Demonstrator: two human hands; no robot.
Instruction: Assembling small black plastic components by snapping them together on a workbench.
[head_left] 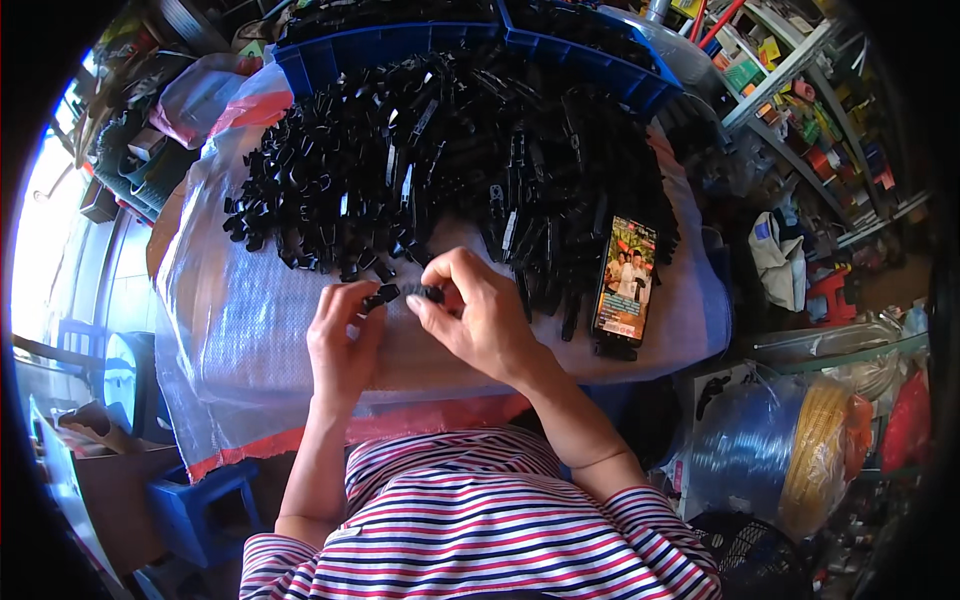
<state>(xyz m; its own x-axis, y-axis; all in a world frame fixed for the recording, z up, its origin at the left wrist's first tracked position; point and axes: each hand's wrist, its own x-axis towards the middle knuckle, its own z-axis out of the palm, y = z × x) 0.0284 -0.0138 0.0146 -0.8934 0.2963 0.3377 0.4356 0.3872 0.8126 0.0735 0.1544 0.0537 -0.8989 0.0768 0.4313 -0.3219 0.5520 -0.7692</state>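
Between thumb and fingers, my left hand (343, 335) pinches a small black plastic clip (380, 297). My right hand (472, 312) grips another small black plastic piece (422, 292), its thumb below and curled fingers above. The two pieces are held close, end toward end, over the near side of the table; whether they touch I cannot tell. Just beyond my hands lies a wide heap of black plastic parts (400, 170), short bent clips on the left and longer strips toward the right. A white woven sheet (250, 330) lies under the heap.
Blue bins (390, 45) of black parts line the far edge. A lit phone (625, 285) leans at the heap's right. Coils of blue tubing (745, 445) and yellow tubing (812, 445) sit lower right. A blue stool (205, 510) stands lower left. Crowded shelves (790, 80) rise far right.
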